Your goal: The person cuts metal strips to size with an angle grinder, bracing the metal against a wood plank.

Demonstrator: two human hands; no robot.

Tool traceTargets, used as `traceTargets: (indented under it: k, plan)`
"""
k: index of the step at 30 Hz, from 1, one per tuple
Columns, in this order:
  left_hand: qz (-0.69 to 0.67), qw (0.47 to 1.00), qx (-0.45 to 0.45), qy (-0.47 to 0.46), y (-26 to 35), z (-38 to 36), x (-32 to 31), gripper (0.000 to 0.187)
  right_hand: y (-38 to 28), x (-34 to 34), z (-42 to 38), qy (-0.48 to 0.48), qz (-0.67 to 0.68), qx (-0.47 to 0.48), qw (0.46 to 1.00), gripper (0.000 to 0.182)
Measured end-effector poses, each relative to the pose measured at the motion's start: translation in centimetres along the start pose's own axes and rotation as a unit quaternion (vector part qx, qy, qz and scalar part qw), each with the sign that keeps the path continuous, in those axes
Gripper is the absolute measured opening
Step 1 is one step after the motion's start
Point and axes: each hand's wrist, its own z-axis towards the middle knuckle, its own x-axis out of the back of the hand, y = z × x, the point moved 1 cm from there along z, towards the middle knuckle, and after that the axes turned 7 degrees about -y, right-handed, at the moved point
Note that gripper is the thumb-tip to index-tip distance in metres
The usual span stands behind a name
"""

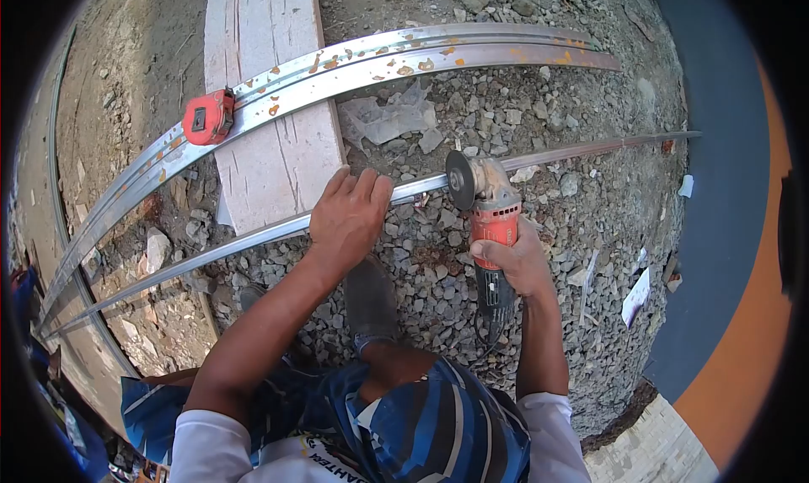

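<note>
My right hand (521, 260) is wrapped around the red and black body of an angle grinder (495, 228). The grinder's dark disc (460, 181) stands upright right at a long, thin metal channel (278, 230) that crosses the view. Further left, my left hand (352, 213) grips the same channel, its fingers curled over the top where it crosses a wooden plank (274, 167). A red tape measure (208, 117) rests on wider metal profiles (362, 74) that lie across the plank beyond my hands.
Loose gravel (421, 285) covers the ground around my shoe (371, 302). A crumpled clear plastic sheet (392, 117) lies beside the plank. The grinder's cord (487, 341) hangs down near my knee. At the right, a grey and orange surface (716, 146) borders the gravel.
</note>
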Motion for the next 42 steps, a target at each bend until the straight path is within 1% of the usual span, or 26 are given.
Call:
traceTargets:
  k: [1, 2, 10, 12, 15, 17, 20, 22, 25, 27, 35, 40, 42]
  plan:
    - [-0.002, 1.000, 0.007, -0.025, 0.0, 0.0, -0.1, 0.023, -0.1, -0.1, 0.0, -0.001, -0.001, 0.000, 1.000, 0.045]
    - [-0.003, 1.000, 0.008, -0.025, 0.0, -0.1, -0.1, 0.023, -0.3, -0.3, 0.0, 0.004, 0.003, 0.007, 1.000, 0.044]
    - [0.013, 1.000, 0.002, -0.009, -0.1, -0.1, -0.4, 0.022, -0.6, -0.2, 0.1, 0.002, -0.008, 0.000, 1.000, 0.044]
    - [0.010, 1.000, 0.003, -0.011, 0.0, -0.1, -0.2, 0.022, -0.3, -0.3, 0.0, 0.031, -0.018, 0.008, 0.999, 0.042]
    - [0.009, 1.000, 0.001, -0.010, 0.0, -0.1, -0.2, 0.021, -0.3, 0.1, 0.0, 0.012, -0.027, -0.014, 0.999, 0.046]
    - [0.012, 1.000, 0.002, -0.007, -0.1, 0.0, -0.3, 0.020, -0.4, 0.0, -0.1, 0.013, -0.024, -0.011, 1.000, 0.047]
    - [0.018, 1.000, 0.002, 0.005, -0.1, -0.1, -0.6, 0.018, -0.4, 0.0, -0.1, 0.014, -0.030, -0.011, 0.999, 0.049]
    - [0.000, 0.999, -0.010, 0.035, -0.1, -0.1, -0.7, 0.015, -0.4, -0.1, -0.1, 0.012, -0.040, -0.014, 0.999, 0.049]
    - [0.004, 0.999, -0.010, 0.048, -0.2, -0.1, -0.8, 0.019, -0.5, -0.2, -0.1, 0.017, -0.031, -0.018, 0.999, 0.051]
    - [0.002, 0.999, -0.007, 0.043, -0.1, -0.1, -0.6, 0.018, -0.5, -0.2, -0.1, 0.033, -0.045, -0.011, 0.998, 0.052]
    - [-0.007, 1.000, -0.009, 0.028, -0.2, -0.1, -0.4, 0.015, -0.4, -0.3, -0.1, 0.031, -0.043, 0.003, 0.999, 0.053]
    - [-0.008, 0.999, -0.011, 0.050, -0.2, 0.0, -0.4, 0.014, -1.2, -0.7, -0.3, 0.029, -0.044, -0.010, 0.999, 0.051]
    - [-0.010, 0.999, -0.012, 0.052, -0.2, 0.0, -0.4, 0.014, -0.7, -0.5, -0.2, 0.031, -0.046, 0.004, 0.998, 0.050]
